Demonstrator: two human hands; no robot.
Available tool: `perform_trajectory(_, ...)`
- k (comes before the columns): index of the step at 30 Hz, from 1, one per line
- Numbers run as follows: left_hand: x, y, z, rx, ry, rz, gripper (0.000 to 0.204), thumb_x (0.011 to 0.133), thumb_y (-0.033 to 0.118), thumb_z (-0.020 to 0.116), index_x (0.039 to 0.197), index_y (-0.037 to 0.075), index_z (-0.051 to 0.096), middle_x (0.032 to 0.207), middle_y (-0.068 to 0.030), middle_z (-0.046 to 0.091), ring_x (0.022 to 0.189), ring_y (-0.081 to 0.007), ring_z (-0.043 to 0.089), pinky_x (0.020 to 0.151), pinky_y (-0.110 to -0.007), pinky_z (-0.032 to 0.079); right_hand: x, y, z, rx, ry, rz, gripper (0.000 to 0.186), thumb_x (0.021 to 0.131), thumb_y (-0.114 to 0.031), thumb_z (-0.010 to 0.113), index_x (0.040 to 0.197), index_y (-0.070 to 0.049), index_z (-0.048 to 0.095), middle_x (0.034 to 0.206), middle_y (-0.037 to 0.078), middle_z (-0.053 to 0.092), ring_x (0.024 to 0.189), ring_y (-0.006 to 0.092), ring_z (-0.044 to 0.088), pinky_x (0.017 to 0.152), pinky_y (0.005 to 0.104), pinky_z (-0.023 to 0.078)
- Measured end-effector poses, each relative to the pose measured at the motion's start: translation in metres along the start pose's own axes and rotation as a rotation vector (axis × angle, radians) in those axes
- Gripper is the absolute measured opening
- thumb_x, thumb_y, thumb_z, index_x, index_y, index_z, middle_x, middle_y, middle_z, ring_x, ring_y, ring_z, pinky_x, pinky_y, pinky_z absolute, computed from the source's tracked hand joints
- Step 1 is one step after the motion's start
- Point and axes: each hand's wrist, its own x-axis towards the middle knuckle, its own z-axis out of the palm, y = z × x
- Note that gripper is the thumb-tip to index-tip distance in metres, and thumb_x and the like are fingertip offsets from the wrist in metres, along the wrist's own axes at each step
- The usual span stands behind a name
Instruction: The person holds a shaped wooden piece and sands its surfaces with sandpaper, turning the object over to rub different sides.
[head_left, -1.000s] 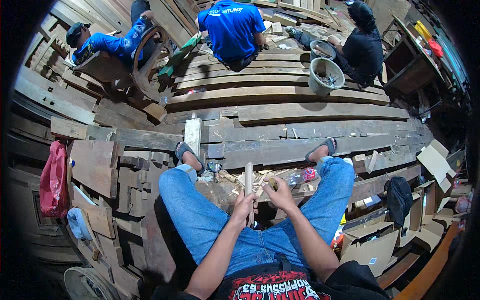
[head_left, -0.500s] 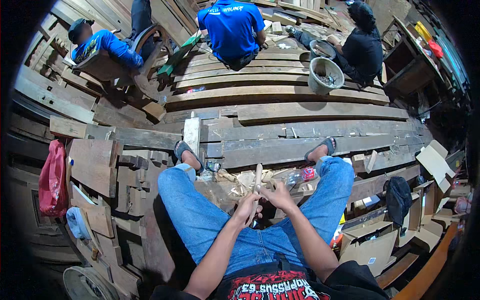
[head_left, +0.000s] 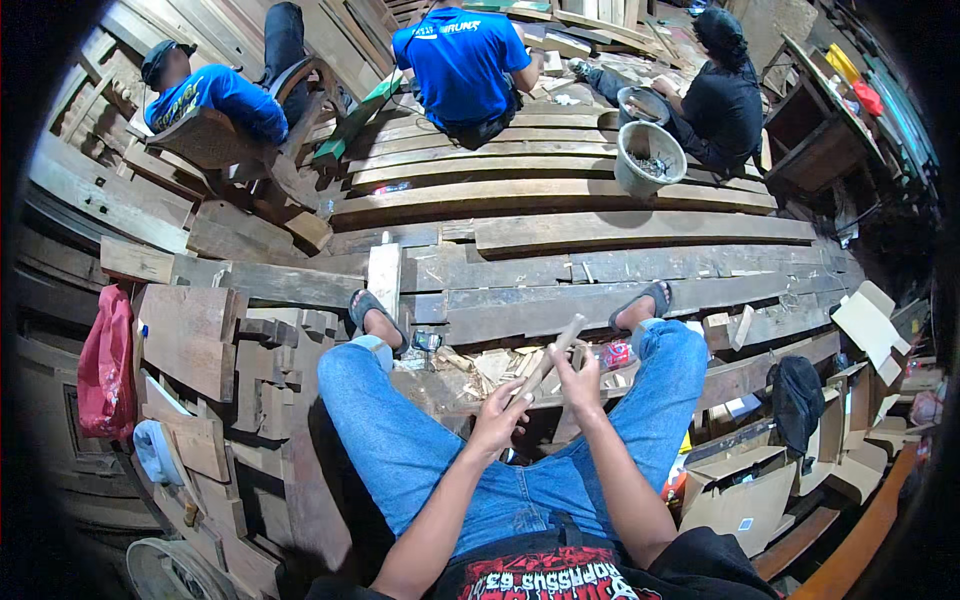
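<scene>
A pale wooden stick slants up and to the right between my knees. Around its lower end my left hand is closed, with the thumb lying along the wood. My right hand grips it farther up, thumb and fingers on either side, and the tip sticks out beyond them. Whether anything else lies inside either palm is hidden. Beneath and beyond the hands, wood chips and offcuts are scattered between my feet.
Long planks cross the floor ahead. Three people sit farther off, beside two buckets at the right. A red cloth bag hangs at left by stacked boards. Cardboard boxes stand at right; a plastic bottle lies near my right foot.
The stick has tipped from nearly upright to a slant toward the right. My right hand has moved up along it and away from my left hand, which has shifted slightly.
</scene>
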Motion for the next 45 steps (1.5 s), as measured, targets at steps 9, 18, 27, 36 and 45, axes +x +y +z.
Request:
perform_trajectory(9,0.007,-0.004,-0.006,-0.112,0.184,0.045,0.027,0.101,0.022,0.061,0.121,0.005,0.068,0.090,-0.0020,0.070,0.066,-0.0060,0.060,0.053,-0.021,0.045,0.003,-0.019,-0.011,0.388,0.218,0.232,0.058,0.092,-0.036,0.074,0.132,-0.002,0.050,0.070,-0.006,0.047,0.055,0.0043,0.041,0.047,0.0243,0.033)
perform_trajectory(18,0.004,-0.004,-0.011,-0.207,0.400,0.145,0.024,0.100,0.026,0.064,0.097,0.002,0.067,0.085,-0.0067,0.071,0.069,-0.0098,0.067,0.054,-0.022,0.048,0.001,-0.028,-0.010,0.447,0.251,0.221,0.067,0.094,-0.032,0.073,0.143,-0.001,0.040,0.071,-0.006,0.044,0.054,0.0037,0.038,0.046,0.0231,0.030)
perform_trajectory(27,0.013,-0.010,-0.012,-0.218,0.370,0.179,0.035,0.107,0.026,0.046,0.137,0.008,0.045,0.129,-0.0145,0.057,0.111,-0.0206,0.062,0.084,-0.031,0.051,0.007,-0.017,-0.018,0.468,0.145,0.153,0.039,0.097,-0.031,0.070,0.122,-0.007,0.053,0.075,-0.007,0.046,0.058,0.0027,0.039,0.048,0.0229,0.032)
perform_trajectory(36,-0.002,0.008,0.002,-0.263,-0.041,-0.115,0.041,0.109,0.033,0.043,0.137,0.004,0.051,0.119,-0.0100,0.068,0.095,-0.0149,0.069,0.078,-0.025,0.051,-0.002,-0.013,-0.008,0.430,0.000,0.153,0.025,0.100,-0.030,0.064,0.111,-0.008,0.063,0.071,-0.007,0.052,0.052,0.0016,0.039,0.046,0.0221,0.033)
perform_trajectory(45,0.004,-0.004,0.000,-0.099,-0.021,0.104,0.032,0.104,0.018,0.054,0.133,0.005,0.056,0.107,-0.0046,0.071,0.085,-0.0100,0.068,0.068,-0.023,0.053,-0.006,-0.007,-0.001,0.296,-0.082,0.134,0.023,0.095,-0.025,0.071,0.106,-0.006,0.064,0.074,-0.005,0.057,0.055,0.0035,0.046,0.049,0.0228,0.038)
